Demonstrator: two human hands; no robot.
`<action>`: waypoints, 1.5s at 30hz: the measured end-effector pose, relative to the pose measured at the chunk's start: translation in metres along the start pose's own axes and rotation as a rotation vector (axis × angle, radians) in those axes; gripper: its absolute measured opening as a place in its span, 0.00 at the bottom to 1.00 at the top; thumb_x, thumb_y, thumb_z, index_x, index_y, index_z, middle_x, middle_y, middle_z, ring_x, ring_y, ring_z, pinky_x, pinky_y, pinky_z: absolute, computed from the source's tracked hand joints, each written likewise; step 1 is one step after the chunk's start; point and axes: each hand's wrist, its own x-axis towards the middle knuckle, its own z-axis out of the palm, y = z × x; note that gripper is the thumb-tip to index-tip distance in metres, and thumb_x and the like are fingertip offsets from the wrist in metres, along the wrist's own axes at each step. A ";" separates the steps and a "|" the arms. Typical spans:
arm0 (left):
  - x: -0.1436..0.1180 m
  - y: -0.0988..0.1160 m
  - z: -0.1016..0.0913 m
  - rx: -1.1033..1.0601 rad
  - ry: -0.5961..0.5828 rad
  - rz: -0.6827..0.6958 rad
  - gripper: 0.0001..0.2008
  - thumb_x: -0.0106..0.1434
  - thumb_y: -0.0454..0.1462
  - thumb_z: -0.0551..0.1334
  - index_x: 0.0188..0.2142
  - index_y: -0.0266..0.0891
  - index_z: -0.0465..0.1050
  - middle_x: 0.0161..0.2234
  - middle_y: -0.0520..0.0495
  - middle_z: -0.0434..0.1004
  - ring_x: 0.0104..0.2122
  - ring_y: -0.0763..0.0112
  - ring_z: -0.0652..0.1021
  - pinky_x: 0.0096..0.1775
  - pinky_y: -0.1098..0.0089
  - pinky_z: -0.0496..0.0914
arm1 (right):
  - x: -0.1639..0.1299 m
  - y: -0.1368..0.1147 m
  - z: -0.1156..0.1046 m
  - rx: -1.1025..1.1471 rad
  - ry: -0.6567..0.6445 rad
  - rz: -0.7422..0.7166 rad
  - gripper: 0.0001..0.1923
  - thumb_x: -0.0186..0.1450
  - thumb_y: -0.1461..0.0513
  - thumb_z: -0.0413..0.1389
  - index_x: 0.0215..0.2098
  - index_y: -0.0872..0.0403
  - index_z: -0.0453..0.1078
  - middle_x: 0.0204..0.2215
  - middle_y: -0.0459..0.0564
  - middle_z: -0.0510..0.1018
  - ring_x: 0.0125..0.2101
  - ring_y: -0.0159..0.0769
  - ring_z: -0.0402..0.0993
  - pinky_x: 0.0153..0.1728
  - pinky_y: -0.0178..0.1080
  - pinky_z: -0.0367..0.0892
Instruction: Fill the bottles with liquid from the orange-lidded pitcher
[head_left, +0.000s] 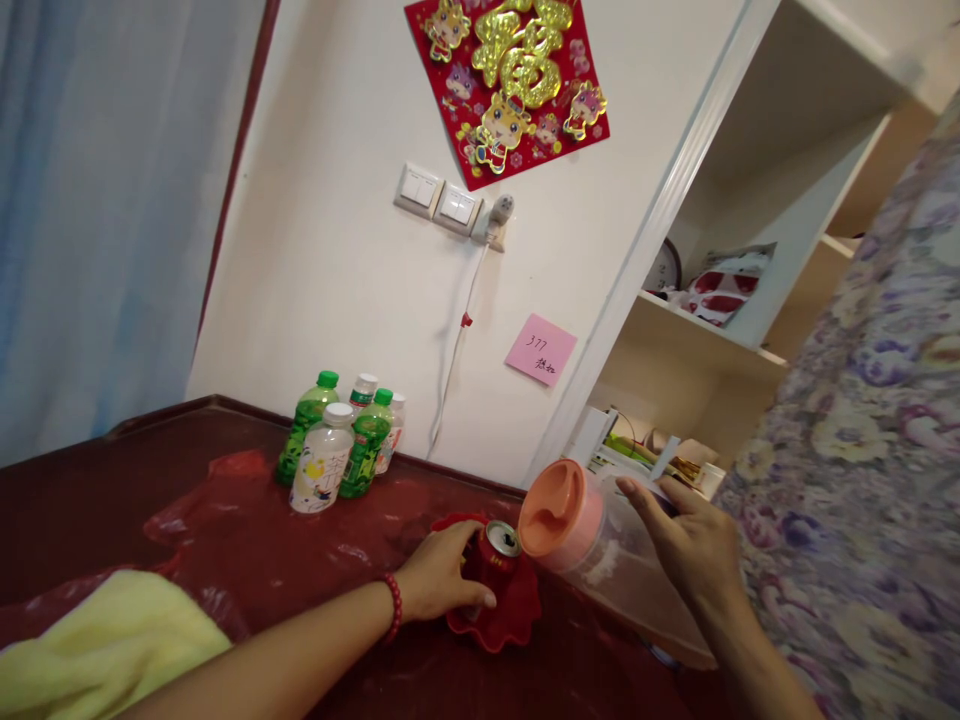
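- At the worktop's [112, 480] near edge: one red can [498, 548] upright in one red dish [517, 615], left hand [439, 575] fingers clamped round it.
- Just right of the can: one clear pitcher [607, 560], peach lid [553, 508], tilted spout-first toward it; right hand [690, 545] fingers closed on its handle.
- Risk: over-tilting could spill liquid past the can's small opening.
- Behind the can: five bottles [334, 450], clustered.
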 end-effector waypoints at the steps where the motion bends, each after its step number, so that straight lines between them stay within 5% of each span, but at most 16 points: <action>1: 0.000 0.001 0.000 -0.002 0.001 -0.003 0.36 0.42 0.39 0.75 0.53 0.42 0.71 0.51 0.44 0.77 0.48 0.55 0.76 0.48 0.62 0.71 | 0.000 0.000 0.000 -0.007 0.004 -0.004 0.35 0.57 0.31 0.50 0.16 0.52 0.63 0.14 0.42 0.60 0.19 0.33 0.59 0.22 0.35 0.54; 30: 0.003 -0.007 0.000 0.038 -0.005 0.030 0.38 0.43 0.41 0.75 0.55 0.43 0.69 0.53 0.42 0.77 0.49 0.52 0.77 0.49 0.60 0.70 | -0.002 -0.004 0.002 0.010 0.025 -0.035 0.35 0.58 0.33 0.51 0.15 0.51 0.55 0.13 0.41 0.56 0.17 0.31 0.56 0.21 0.34 0.52; 45: 0.003 -0.007 0.000 0.062 0.000 0.018 0.38 0.43 0.42 0.75 0.55 0.42 0.69 0.52 0.43 0.77 0.47 0.53 0.77 0.48 0.62 0.70 | -0.007 0.003 0.007 0.030 -0.005 -0.017 0.33 0.58 0.33 0.51 0.16 0.52 0.59 0.14 0.42 0.59 0.18 0.32 0.59 0.22 0.34 0.53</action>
